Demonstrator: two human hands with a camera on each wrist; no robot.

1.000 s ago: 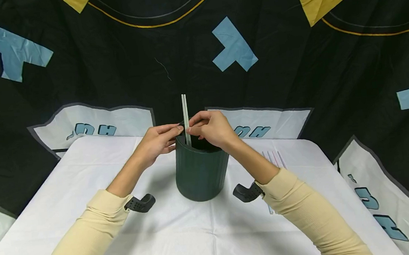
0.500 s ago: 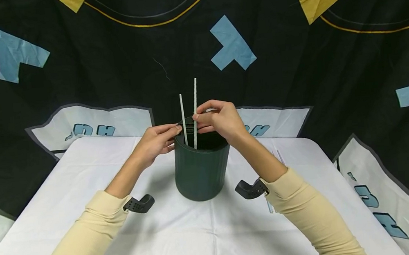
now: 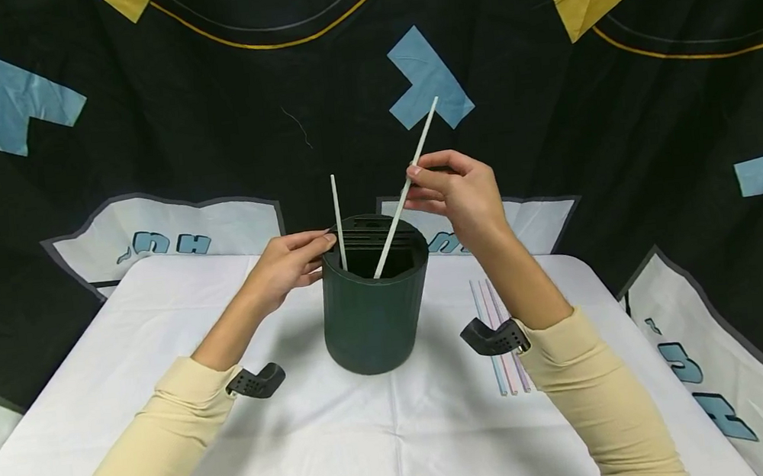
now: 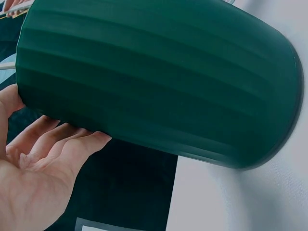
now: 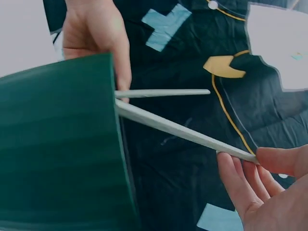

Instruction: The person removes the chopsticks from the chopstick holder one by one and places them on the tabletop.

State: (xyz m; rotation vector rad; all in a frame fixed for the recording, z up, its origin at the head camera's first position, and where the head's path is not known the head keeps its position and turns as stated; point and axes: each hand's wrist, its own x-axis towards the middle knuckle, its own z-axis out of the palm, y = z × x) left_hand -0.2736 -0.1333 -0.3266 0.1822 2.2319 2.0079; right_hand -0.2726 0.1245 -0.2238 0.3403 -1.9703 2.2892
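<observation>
A dark green round utensil holder (image 3: 376,326) stands upright on the white table, with black slotted inserts (image 3: 368,228) inside its mouth. My left hand (image 3: 288,266) grips its left rim, thumb at the edge and fingers along the outer wall (image 4: 154,77). My right hand (image 3: 463,192), up and right of the rim, pinches a pale chopstick (image 3: 393,229) between thumb and fingertips. That chopstick slants to the right, its lower end still inside the mouth. Another pale chopstick (image 5: 168,92) stands nearly upright by the left rim; its lower part is hidden in the holder.
Several thin coloured sticks (image 3: 497,365) lie side by side on the white tablecloth (image 3: 346,448), partly under my right forearm. A black cloth backdrop (image 3: 240,129) with blue and yellow patches hangs behind the table.
The two chopsticks stood together; my right hand has drawn one up and right, tilting it away from the other. My left hand stays on the rim.
</observation>
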